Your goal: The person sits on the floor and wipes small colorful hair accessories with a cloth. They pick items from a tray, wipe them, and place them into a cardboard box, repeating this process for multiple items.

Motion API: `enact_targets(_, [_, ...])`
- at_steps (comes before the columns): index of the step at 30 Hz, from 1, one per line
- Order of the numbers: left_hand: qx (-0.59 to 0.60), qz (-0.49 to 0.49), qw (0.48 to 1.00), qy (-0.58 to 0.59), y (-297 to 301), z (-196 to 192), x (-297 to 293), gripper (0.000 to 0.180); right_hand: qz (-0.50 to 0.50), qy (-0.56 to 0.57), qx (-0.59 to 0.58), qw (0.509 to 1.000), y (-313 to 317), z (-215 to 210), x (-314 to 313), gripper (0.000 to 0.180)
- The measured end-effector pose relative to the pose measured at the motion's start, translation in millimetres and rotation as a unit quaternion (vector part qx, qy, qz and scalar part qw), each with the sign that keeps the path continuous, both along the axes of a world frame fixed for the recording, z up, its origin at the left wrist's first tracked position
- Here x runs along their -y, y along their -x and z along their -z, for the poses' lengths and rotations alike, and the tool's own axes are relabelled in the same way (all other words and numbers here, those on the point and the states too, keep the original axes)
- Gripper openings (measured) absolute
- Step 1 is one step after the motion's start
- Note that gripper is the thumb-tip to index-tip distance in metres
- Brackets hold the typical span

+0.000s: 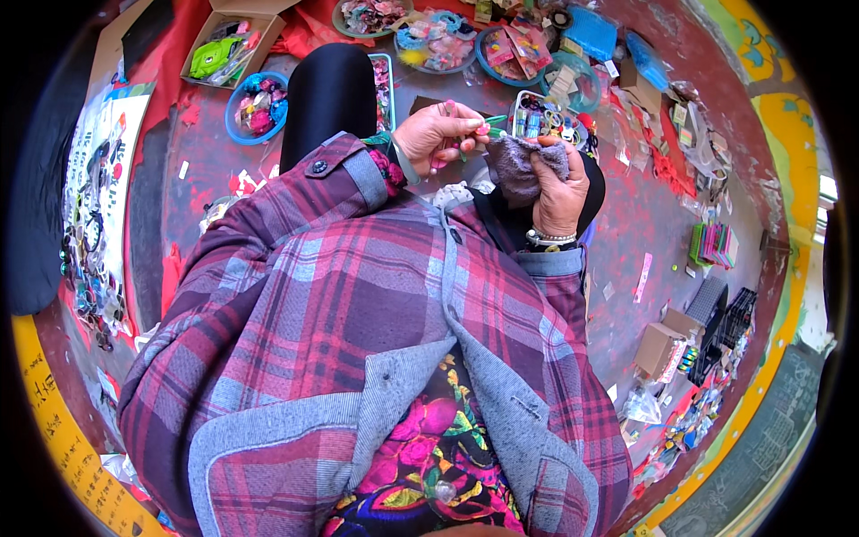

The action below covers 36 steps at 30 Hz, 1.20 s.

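Note:
My left hand (437, 136) is closed, its fingertips pinching a small pink and green piece (483, 130) whose kind I cannot make out. Pink bits also show along its fingers. From that piece a green, pointed part reaches toward a greyish-purple cloth (523, 170). My right hand (560, 190) grips this cloth, thumb on top, and the cloth hangs down below the fingers. Both hands are close together over my knees, and the cloth lies against or just beside the green part; which of the two I cannot tell.
Beyond my hands stand a white basket of small colourful items (537, 116) and several bowls, among them a blue bowl (234, 134). An open cardboard box (267, 40) is at the far left. Sunglasses lie on a white board (125, 152). Right: colourful packs (713, 245), a small carton (658, 351).

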<state>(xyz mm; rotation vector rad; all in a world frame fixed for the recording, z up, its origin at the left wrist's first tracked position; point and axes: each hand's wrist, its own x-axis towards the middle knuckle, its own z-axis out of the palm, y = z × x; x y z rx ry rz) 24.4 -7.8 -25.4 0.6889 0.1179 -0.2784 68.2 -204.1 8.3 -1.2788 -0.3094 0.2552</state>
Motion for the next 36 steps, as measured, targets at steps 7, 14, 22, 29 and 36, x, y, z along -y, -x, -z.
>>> enact_targets(7, [-0.003,0.013,1.0,-0.018,2,-2,0,0.015,0.017,-0.022,-0.051,0.998,-1,-4,2,0.025])
enact_targets(14, [0.012,0.048,0.995,-0.086,1,-6,-4,0.011,0.014,-0.038,-0.073,0.997,-3,-4,5,0.026])
enact_targets(22, [0.032,0.104,0.991,-0.081,2,-4,-6,0.01,0.023,-0.045,-0.13,0.99,-9,4,8,0.027])
enact_targets(29, [-0.081,-0.033,0.995,-0.044,-8,19,-15,0.014,0.079,-0.074,-0.166,0.98,-22,8,25,0.027])
enact_targets(36, [-0.201,-0.048,0.966,-0.155,-23,54,-15,0.017,0.069,-0.079,-0.168,0.98,-22,10,28,0.028])
